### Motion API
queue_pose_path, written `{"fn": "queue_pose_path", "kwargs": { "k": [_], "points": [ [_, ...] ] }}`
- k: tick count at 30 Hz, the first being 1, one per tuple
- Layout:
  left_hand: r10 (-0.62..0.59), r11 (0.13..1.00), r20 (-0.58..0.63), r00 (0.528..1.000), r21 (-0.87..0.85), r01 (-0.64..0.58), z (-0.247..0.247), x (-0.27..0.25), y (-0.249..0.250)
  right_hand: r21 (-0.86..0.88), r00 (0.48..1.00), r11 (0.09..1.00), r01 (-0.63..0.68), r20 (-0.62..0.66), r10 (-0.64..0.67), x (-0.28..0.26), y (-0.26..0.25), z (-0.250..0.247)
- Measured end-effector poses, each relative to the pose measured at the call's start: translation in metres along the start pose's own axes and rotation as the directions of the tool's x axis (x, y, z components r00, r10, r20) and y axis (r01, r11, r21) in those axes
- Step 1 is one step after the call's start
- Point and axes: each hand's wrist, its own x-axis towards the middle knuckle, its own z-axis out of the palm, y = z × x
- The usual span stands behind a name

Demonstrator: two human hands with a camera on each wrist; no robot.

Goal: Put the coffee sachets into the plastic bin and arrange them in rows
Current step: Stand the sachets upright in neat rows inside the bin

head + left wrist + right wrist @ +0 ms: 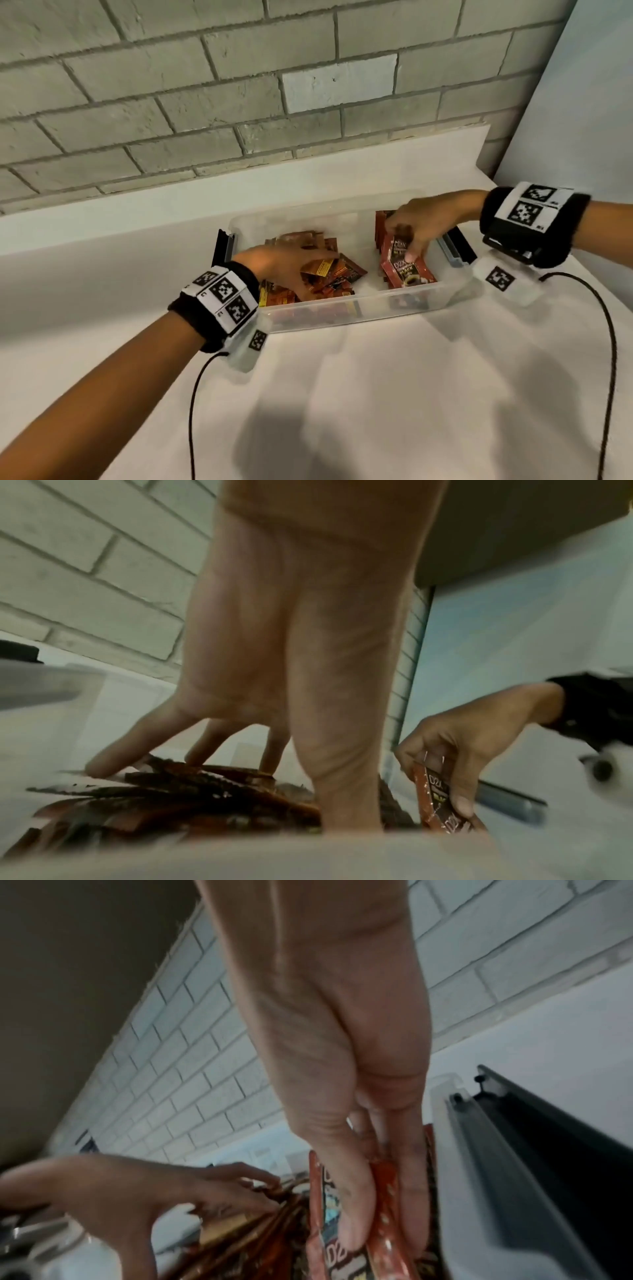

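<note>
A clear plastic bin [455,294] stands on the white table and holds brown and red coffee sachets. My left hand [305,270] lies over the loose pile of sachets [346,274] in the bin's left half. Its spread fingers [192,753] reach the far side and its thumb the near side, so it grips a bunch. In the bin's right half my right hand [407,236] pinches upright red sachets [407,274], thumb in front and fingers behind. More red sachets stand behind them against the right wall. The pile [171,791] looks fanned and untidy.
Grey-and-black latch handles [222,246] [459,253] stick out at both ends of the bin. A white ledge and a grey brick wall [239,102] rise just behind it. Black cables [609,342] hang from both wrist cameras over the table's front part.
</note>
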Motion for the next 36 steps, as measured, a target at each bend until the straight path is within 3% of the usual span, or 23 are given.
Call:
{"fn": "queue_pose_path", "kwargs": {
  "k": [6, 11, 18, 23, 27, 30, 36],
  "points": [
    [0.035, 0.999, -0.098, 0.995, 0.019, -0.033, 0.005, 0.005, -0.005, -0.222, 0.991, 0.974, 0.037, 0.131, -0.007, 0.025, -0.003, 0.013],
    [0.054, 0.999, -0.163, 0.985, 0.004, -0.054, -0.005, 0.001, -0.014, -0.290, 0.985, 0.956, 0.046, 0.171, 0.005, 0.029, -0.004, 0.012],
    [0.005, 0.998, -0.352, 0.936, -0.054, -0.026, -0.007, -0.004, -0.022, -0.368, 0.988, 0.928, 0.063, 0.156, -0.006, 0.022, -0.007, 0.021],
    [-0.054, 0.998, -0.341, 0.938, -0.058, 0.037, -0.003, -0.002, -0.024, -0.276, 0.982, 0.954, 0.116, 0.179, -0.068, 0.021, -0.009, 0.018],
    [-0.085, 0.994, -0.320, 0.944, -0.092, 0.058, 0.003, -0.002, -0.027, -0.381, 0.944, 0.887, 0.261, 0.293, -0.152, 0.024, -0.014, 0.024],
    [-0.085, 0.993, -0.315, 0.945, -0.110, 0.052, 0.004, -0.005, -0.027, -0.438, 0.935, 0.843, 0.312, 0.301, -0.190, 0.026, -0.011, 0.028],
    [-0.098, 0.990, -0.449, 0.888, -0.137, 0.040, 0.001, -0.013, -0.031, -0.505, 0.947, 0.810, 0.298, 0.263, -0.184, 0.026, -0.010, 0.031]
  ]
}}
